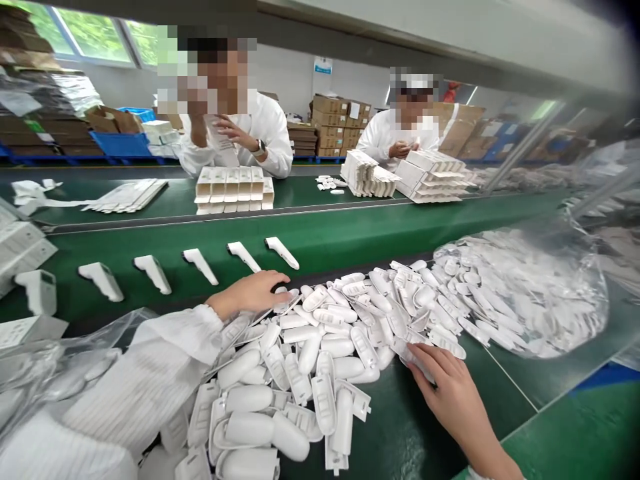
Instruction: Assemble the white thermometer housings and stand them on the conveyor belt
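Progress, as far as it shows: 6 white handheld units (153,273) sit in a spaced row on the green belt (350,230), just past the worktop's (390,433) far edge, L of centre; they look whole, but can't tell if each has its cover on. Loose white covers (310,347) are unsorted, some face up, some face down, heaped from the worktop's far edge down to its near edge, w/ many more at the open clear bag (525,293) toward the far R corner, so most of the lot looks unhandled. L hand (253,293) is over the heap's far side by the belt, thumb & fingers apart, nothing seen clamped. R hand (447,383) has its fingertips on a cover at the heap's R side; can't tell if it's gripped or only touched. Across the belt, open white cartons (230,187) stand in rows near one person (273,130), more by a 2nd (373,139). Hard to make out: lower covers are buried, exact no. unclear; near-L corner is part hidden by L sleeve (160,367) & another clear bag (35,360); R wrist is cut off at frame bottom; far R is blurry, stuff behind the plastic vague.
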A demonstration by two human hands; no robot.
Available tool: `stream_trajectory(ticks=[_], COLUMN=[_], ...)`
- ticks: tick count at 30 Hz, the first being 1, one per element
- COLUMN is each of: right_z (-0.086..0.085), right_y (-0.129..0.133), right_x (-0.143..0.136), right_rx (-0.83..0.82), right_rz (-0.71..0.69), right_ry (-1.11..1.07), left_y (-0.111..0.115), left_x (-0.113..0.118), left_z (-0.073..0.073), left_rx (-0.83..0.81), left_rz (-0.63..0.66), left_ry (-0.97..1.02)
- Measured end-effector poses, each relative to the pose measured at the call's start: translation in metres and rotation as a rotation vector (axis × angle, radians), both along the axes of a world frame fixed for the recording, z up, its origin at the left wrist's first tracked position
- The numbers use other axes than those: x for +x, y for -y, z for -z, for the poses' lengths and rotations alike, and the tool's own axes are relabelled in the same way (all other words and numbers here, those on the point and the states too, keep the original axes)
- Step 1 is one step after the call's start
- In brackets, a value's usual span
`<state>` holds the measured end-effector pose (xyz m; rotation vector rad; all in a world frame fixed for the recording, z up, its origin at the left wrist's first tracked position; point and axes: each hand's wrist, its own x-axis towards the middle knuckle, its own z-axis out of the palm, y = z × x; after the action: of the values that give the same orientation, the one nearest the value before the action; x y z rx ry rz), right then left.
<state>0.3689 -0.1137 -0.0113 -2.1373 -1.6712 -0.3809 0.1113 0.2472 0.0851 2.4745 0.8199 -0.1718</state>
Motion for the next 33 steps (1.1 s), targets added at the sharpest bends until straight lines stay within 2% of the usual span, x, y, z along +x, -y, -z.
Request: stream_trajectory(ticks=[3,7,9,12,15,17,19,22,26,30,33], right_z=[-0.006,-0.02,-0.03,-0.045,-0.063,-0.074,-0.081,-0.08,-0.066,-0.06,-0.059], right_y=[-0.012,-0.018,-0.021,-0.038,-0.078,-0.116,-0.157,-0.218,-0.281,-0.319,-0.332], right_x=[-0.001,-0.008,-0.01,-0.007,0.0,0.002,0.003,0.004,0.009,0.012,0.011], right_rx=[-0.017,-0.061,-0.052,-0.002,-0.054,-0.179,-0.26,-0.33,-0.417,-0.413,-0.42], right_rz=[0.002,0.013,0.057,0.087,-0.077,-0.244,-0.352,-0.343,-0.26,-0.234,-0.235], right_ry=[-0.065,-0.252,-0.444,-0.846,-1.159,-1.291,-1.367,-1.339,-1.057,-0.9,-0.712], left_y=[0.024,0.049,0.058,0.068,0.073,0.074,0.071,0.066,0.059,0.054,0.049], left_x=[0.003,0.02,0.026,0.031,0.031,0.031,0.03,0.029,0.026,0.022,0.019], left_z=[0.005,0.017,0.024,0.032,0.035,0.034,0.034,0.037,0.04,0.033,0.023], left_rx=[0.071,0.187,0.224,0.282,0.322,0.333,0.335,0.332,0.332,0.32,0.202], left_rz=[0.042,0.098,0.105,0.115,0.103,0.097,0.107,0.119,0.112,0.06,-0.051], left_ry=[0.005,0.024,0.062,0.126,0.161,0.165,0.166,0.166,0.163,0.176,0.245])
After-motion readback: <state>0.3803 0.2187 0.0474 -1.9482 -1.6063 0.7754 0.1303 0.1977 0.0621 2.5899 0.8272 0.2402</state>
